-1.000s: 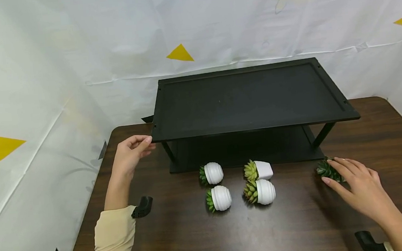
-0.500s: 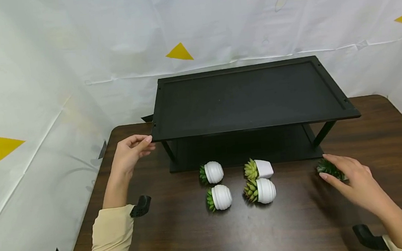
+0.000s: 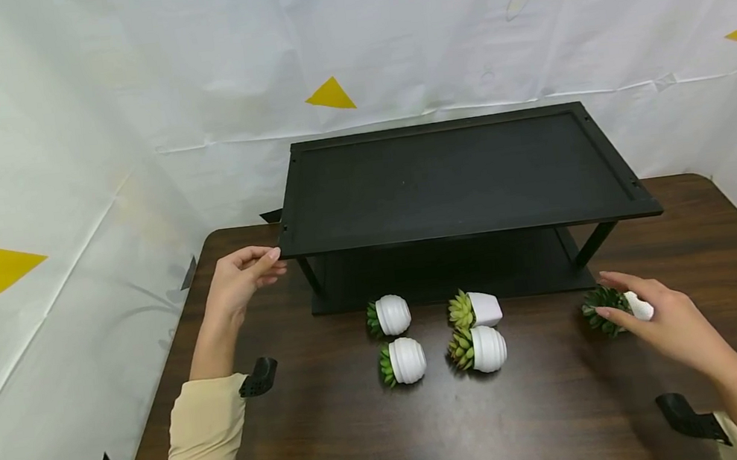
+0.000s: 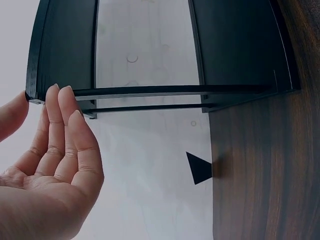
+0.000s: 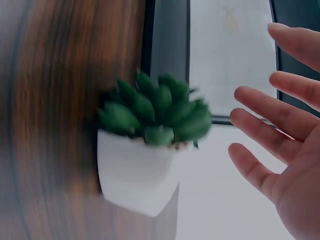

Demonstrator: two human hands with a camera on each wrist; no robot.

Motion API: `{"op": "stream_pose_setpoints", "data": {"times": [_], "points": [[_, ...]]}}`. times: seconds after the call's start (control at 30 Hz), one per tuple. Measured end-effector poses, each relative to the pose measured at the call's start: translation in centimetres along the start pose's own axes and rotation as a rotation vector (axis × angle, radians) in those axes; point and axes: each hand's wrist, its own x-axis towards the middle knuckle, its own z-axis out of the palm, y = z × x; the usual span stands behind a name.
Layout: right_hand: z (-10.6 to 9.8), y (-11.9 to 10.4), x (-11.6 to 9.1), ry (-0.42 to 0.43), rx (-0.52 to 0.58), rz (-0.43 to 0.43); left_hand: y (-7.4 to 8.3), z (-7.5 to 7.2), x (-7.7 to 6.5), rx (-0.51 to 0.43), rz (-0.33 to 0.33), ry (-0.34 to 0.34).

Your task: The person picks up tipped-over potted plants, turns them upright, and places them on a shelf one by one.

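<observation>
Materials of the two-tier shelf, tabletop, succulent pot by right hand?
Two-tier shelf: maybe painted wood or coated metal, satin black; even color hides the base.
Tabletop: wood or wood-look laminate, some gloss; brown grain, soft glare.
Succulent pot: ceramic or plastic, can't tell; smooth, plain white walls.

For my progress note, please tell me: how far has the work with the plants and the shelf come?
Already done, it seems: the black shelf stands on the table, with four plants lying before it. In hand: the left hand pinches the shelf's corner; the right hand is spread beside a fifth plant without gripping it. Remaining, perhaps: setting the plants upright, since all five lie on their sides.
</observation>
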Motion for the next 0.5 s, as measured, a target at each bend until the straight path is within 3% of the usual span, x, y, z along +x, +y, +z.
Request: {"op": "stream_pose_setpoints", "data": {"times": [0.23, 0.5], "points": [[-1.4, 2.1, -0.2, -0.064, -0.104, 0.058, 0.0, 0.0, 0.1, 0.0, -0.014, -0.001], [-1.9, 4.5, -0.1, -0.143, -0.111, 0.082, 0.1, 0.0, 0.0, 0.008, -0.012, -0.005]]}}
